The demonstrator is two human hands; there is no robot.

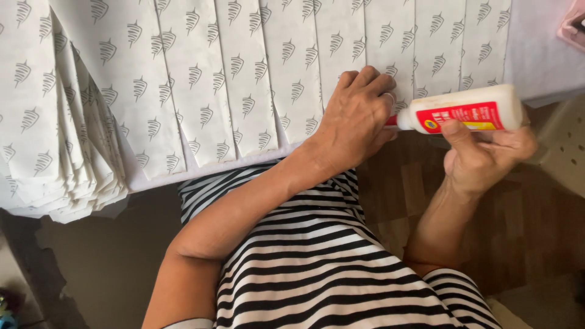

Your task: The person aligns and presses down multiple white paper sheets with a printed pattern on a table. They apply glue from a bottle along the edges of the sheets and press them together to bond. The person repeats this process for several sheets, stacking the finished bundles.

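While the left hand [356, 116] hides the nozzle of one glue bottle [466, 109] – clamped in the right hand [484, 155] – its fingers curl on overlapping printed sheets [244, 79], too many to count.

You are looking down over the near edge of a pale work table [536, 73], its bare corner showing at upper right. Below it, a floor of brown wood-pattern squares [524, 225] is running under your seat, its grain lying in alternating directions. A cream, perforated piece of furniture or panel [567, 143] is standing at the right edge; what it is cannot be told. A pink object [574, 27] is peeking in at the top right corner. At lower left, a flat olive-grey surface [109, 262] is lying in shade. Soft daylight is falling evenly across the tabletop.
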